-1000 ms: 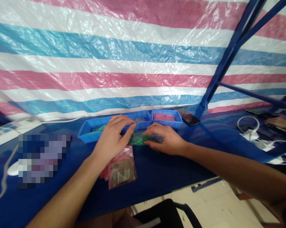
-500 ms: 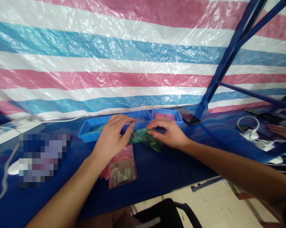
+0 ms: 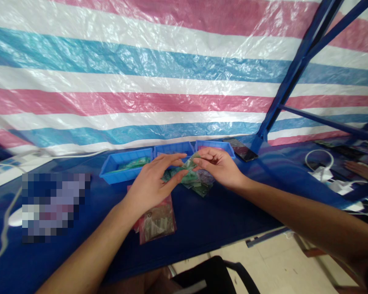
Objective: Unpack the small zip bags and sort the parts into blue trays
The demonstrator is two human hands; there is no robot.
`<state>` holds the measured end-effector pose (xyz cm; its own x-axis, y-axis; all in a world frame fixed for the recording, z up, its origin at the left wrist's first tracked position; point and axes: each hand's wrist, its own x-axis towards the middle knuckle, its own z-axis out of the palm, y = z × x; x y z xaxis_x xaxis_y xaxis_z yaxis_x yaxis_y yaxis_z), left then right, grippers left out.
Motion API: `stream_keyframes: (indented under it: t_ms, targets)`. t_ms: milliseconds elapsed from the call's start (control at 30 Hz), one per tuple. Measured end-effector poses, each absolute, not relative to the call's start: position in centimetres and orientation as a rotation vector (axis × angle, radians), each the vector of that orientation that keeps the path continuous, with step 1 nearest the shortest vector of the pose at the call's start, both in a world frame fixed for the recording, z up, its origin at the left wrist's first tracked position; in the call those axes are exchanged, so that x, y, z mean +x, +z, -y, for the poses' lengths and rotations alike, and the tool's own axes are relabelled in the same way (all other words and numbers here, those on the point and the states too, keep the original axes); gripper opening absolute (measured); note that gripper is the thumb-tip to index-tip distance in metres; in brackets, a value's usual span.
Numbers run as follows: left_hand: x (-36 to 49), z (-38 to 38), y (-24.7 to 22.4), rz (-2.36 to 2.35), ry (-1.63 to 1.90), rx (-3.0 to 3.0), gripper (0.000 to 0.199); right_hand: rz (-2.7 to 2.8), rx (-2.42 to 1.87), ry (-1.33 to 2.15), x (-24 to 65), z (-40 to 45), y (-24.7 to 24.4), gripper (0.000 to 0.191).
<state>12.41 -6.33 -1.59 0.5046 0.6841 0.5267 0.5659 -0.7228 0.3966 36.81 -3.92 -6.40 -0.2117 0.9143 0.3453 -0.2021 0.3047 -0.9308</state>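
My right hand [image 3: 222, 166] pinches a small greenish plastic packet [image 3: 190, 162] between thumb and fingers, just in front of the blue bins. My left hand [image 3: 155, 175] is beside the packet's left side, thumb and fingers apart. Beneath both hands lie green packets [image 3: 202, 187] on the blue table. Pink-tinted clear bags [image 3: 158, 222] rest nearer the front edge, partly under my left hand. Behind the hands stand a left blue bin [image 3: 112, 176] with green packets, a middle blue bin [image 3: 171, 148] and a right blue bin [image 3: 233, 150] with pink contents.
A dark phone [image 3: 243, 150] lies right of the bins. White cables and adapters [image 3: 323, 173] are farther right, near another person's hand [image 3: 360, 168]. A blue metal frame [image 3: 289, 87] rises at the right. A blurred patch covers something at left.
My right hand has lifted a greenish packet from the pile and pinches it. My left hand has shifted right and down, uncovering more of the left and middle bins.
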Motion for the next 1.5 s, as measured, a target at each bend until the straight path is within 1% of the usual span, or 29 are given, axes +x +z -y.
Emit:
stream_keyframes:
  t_ms: [167,300,367,467,533,600,767,900,1100,1333,1500]
  targets:
    - [12.5,6.5,-1.6,-1.122,1.026,2.469,0.040,1.372,-0.653,1.365,36.3,4.4,-6.6,0.039]
    - [12.3,6.2,-1.8,-1.093,1.033,2.450,0.040,1.357,-0.653,1.416,36.2,4.6,-6.5,0.041]
    - [12.2,6.1,-1.9,-1.032,1.043,2.541,0.039,1.350,-0.648,1.418,36.2,4.6,-6.4,0.043]
    - [12.2,5.7,-2.1,-0.848,1.079,2.700,0.042,1.298,-0.636,1.426,36.3,4.5,-6.3,0.052]
    - [12.1,5.5,-2.3,-0.769,1.096,2.741,0.041,1.269,-0.634,1.441,36.4,4.5,-6.3,0.057]
    - [12.0,5.3,-2.4,-0.749,1.093,2.761,0.036,1.260,-0.632,1.453,36.4,4.6,-6.1,0.054]
    - [11.8,5.3,-2.3,-0.710,1.125,2.765,0.027,1.273,-0.671,1.515,36.5,5.1,-5.4,0.040]
    - [11.8,5.4,-2.1,-0.777,1.173,2.701,0.017,1.300,-0.697,1.637,36.7,5.4,-5.0,0.046]
    - [12.0,5.9,-1.9,-1.085,1.221,2.546,0.026,1.479,-0.774,1.552,36.6,5.6,-5.3,0.045]
    - [12.4,6.1,-1.9,-1.020,1.088,2.445,0.039,1.512,-0.802,1.420,36.8,5.3,-5.3,0.039]
    - [12.5,5.9,-2.1,-0.999,1.039,2.376,0.041,1.478,-0.793,1.376,36.6,5.4,-5.4,0.042]
